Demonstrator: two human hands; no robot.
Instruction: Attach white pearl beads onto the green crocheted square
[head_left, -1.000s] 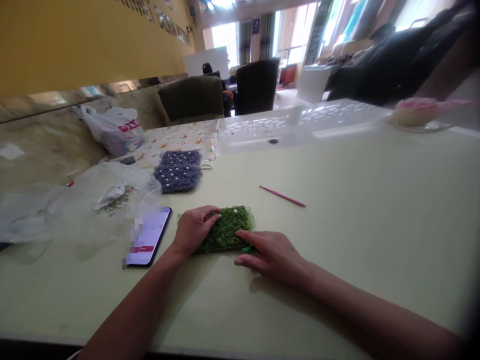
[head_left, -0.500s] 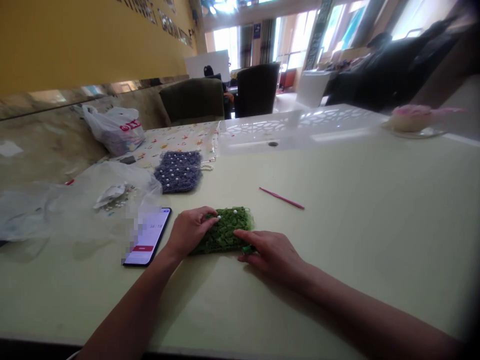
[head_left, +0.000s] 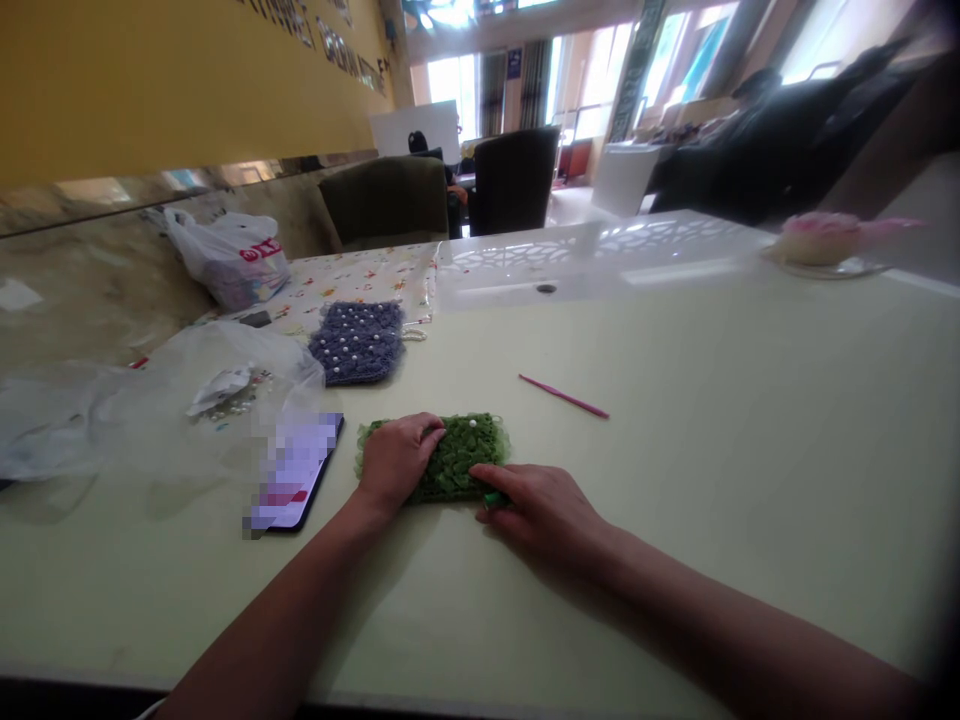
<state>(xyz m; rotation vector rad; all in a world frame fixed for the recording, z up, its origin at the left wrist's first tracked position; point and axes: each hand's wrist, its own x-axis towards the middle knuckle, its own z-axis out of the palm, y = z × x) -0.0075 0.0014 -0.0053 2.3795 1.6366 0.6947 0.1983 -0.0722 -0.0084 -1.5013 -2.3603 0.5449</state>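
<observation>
A green crocheted piece (head_left: 457, 462) with a white bead on it lies flat on the pale table (head_left: 675, 420). My left hand (head_left: 396, 462) rests on its left half with the fingers curled and pressing into the yarn. My right hand (head_left: 541, 508) lies at the piece's lower right corner, index finger along the edge. A small bright green thing (head_left: 492, 497) is pinched under its thumb; I cannot make out what it is. A pink crochet hook (head_left: 564, 395) lies loose on the table behind the piece, apart from both hands.
A phone (head_left: 296, 472) lies left of the green piece, beside clear plastic bags (head_left: 187, 390) holding beads. Behind them sit a purple beaded crocheted piece (head_left: 358, 341), patterned cloth and a white shopping bag (head_left: 229, 258). A pink flower dish (head_left: 825, 240) stands far right. Chairs and seated people are beyond.
My left hand has slid a little to the right over the green piece, baring its left edge and covering a bead near its fingertips. The right hand has hardly moved.
</observation>
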